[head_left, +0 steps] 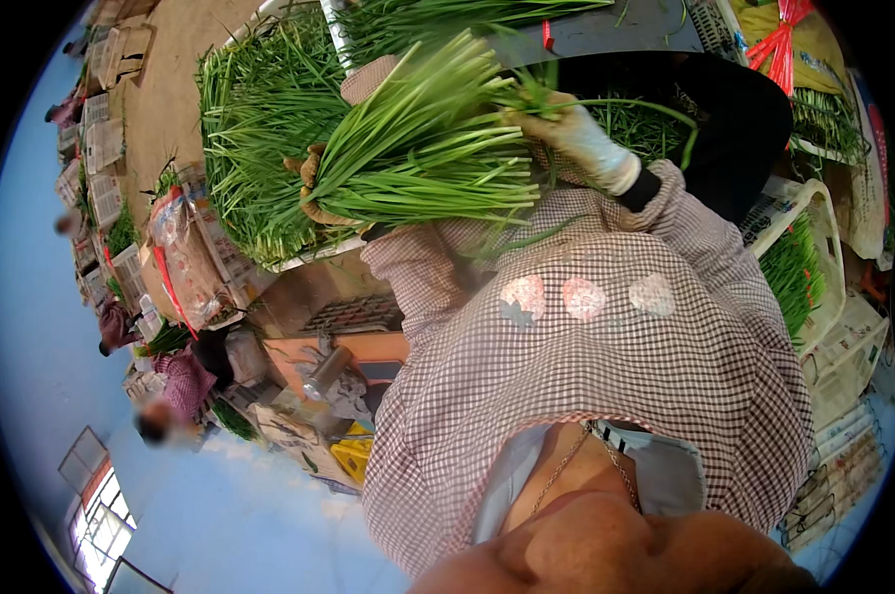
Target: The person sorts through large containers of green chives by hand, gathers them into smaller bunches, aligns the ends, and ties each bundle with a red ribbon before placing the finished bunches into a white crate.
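Note:
A large bunch of garlic chives (428, 163), pale stalk ends to the right and green tips to the left, lies across my left hand (315, 188). That hand wears a brownish glove, and its fingers curl around the leafy side. At the stalk ends, my right hand (578, 144), in a white-and-blue soiled glove, pinches a few loose chive strands (535, 99); one long strand trails right. Slight blur covers the strands. Just left of the bunch, a white-edged crate (314, 255) is heaped with more chives (259, 139).
More chives (447, 22) lie at the top beside a grey board (606, 35). Loose green scraps (631, 129) sit beyond my right hand. At right stands a white crate (832, 233) of chives, below a yellow sack (809, 49). Another person (182, 384) is at far left.

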Demonstrator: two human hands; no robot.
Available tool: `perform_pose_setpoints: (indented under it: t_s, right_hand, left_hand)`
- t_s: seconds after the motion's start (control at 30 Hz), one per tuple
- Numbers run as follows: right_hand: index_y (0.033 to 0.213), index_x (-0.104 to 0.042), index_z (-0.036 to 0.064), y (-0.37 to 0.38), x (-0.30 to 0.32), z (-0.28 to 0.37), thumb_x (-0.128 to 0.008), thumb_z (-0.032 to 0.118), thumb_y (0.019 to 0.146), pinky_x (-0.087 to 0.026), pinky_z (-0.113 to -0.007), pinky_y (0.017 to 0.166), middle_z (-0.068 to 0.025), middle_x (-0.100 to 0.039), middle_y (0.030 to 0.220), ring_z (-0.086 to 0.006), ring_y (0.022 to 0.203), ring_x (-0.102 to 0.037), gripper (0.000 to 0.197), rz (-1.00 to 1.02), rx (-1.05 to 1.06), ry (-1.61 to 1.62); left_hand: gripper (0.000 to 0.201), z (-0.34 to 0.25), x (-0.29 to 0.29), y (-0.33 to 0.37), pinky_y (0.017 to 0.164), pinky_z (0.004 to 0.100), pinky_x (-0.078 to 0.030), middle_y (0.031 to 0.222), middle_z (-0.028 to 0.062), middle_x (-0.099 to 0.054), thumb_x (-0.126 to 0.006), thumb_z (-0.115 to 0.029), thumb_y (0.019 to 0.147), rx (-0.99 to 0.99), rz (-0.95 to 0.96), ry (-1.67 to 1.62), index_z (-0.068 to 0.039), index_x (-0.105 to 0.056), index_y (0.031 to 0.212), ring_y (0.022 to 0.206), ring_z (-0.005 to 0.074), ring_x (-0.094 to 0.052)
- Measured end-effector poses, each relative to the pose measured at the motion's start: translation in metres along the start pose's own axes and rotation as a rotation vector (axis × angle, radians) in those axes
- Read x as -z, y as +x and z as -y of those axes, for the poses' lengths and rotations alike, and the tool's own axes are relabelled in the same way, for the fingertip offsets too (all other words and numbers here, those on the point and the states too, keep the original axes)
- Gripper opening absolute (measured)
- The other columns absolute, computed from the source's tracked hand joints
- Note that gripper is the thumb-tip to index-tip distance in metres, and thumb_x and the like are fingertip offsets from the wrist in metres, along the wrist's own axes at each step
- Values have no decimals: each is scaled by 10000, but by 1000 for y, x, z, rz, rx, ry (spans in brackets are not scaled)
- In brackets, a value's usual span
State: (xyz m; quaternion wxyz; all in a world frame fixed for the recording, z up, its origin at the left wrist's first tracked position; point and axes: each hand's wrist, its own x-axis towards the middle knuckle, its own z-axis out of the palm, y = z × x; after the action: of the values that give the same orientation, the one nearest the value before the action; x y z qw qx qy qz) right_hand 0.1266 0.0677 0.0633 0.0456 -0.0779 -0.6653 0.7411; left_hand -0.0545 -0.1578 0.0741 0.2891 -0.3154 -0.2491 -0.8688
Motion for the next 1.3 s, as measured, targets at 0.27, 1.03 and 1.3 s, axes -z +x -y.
perform_pose_setpoints:
  t_s: [0.27,1.03,1.3]
  right_hand:
    - [1072,-706,30,-22,50,-38,-720,170,828,-573,-470,804,-225,-718,954,-407,903,-704,282,110,-153,-1112]
    - [1274,-660,21,39,-18,1,-583,353,1047,-528,-305,999,-100,-713,1234,-196,1098,-672,410,100,354,-113]
    - [1317,-609,40,0,55,-19,-692,342,997,-575,-328,943,-80,-708,1101,-186,1019,-688,447,-162,-139,-153]
  left_hand:
    - [473,-23,38,19,1206,448,-398,1216,121,-705,-525,-257,1008,631,-593,-245,36,-564,1378,1302,265,-558]
    - [432,-29,121,11,1181,458,-418,1228,155,-682,-525,-197,994,730,-253,-422,99,-578,1304,1308,269,-555]
    - [382,-30,114,8,1178,477,-428,1249,170,-671,-526,-218,986,666,-275,-389,29,-647,1252,1328,277,-549]
